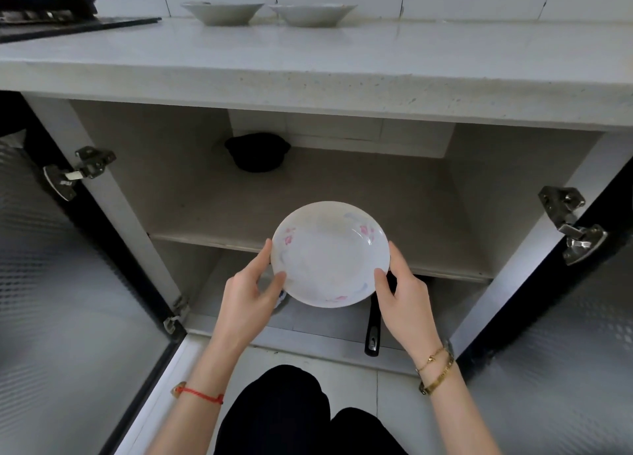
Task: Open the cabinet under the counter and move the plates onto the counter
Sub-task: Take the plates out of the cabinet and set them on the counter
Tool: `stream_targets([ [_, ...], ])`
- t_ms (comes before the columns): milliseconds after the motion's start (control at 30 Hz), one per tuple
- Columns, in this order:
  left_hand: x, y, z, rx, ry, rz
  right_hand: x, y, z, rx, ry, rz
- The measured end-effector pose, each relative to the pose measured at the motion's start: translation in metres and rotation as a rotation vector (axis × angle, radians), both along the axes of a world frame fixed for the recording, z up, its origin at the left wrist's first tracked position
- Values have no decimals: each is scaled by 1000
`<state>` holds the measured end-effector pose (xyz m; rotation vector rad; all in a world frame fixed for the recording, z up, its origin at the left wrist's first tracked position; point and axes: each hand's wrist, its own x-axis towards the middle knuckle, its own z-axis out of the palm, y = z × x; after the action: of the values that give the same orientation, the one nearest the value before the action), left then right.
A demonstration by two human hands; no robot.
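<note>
Both hands, left hand (pixel 251 292) and right hand (pixel 404 295), pinch floral plate (pixel 329 254) rim, in front of cabinet shelf (pixel 212 240). Lift level, clear table (pixel 308 64) edge above shelf, set beside two plates (pixel 270 13).

Three plates: one (pixel 330 254) near, in front of the open cabinet, and two on the far counter, left (pixel 222 12) and right (pixel 311 14). Two hands, left (pixel 248 295) and right (pixel 406 300). Two cabinet doors, left (pixel 51 283) and right (pixel 582 334). One black pot (pixel 257 151) far on the shelf. One pan handle (pixel 372 331).
</note>
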<state>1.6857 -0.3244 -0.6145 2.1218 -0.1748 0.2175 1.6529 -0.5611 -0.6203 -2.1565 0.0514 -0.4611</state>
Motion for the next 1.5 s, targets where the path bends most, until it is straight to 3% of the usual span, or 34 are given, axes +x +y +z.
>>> stream_targets([
  [267, 10, 5, 24, 7, 93, 36, 21, 8, 25, -28, 116, 10],
  [700, -86, 37, 192, 94, 307, 45, -85, 49, 178, 83, 377, 37],
  [1167, -159, 55, 421, 61, 286, 36, -149, 61, 415, 109, 301, 97],
  [1500, -118, 40, 481, 22, 205, -20, -122, 47, 477, 67, 240, 21],
])
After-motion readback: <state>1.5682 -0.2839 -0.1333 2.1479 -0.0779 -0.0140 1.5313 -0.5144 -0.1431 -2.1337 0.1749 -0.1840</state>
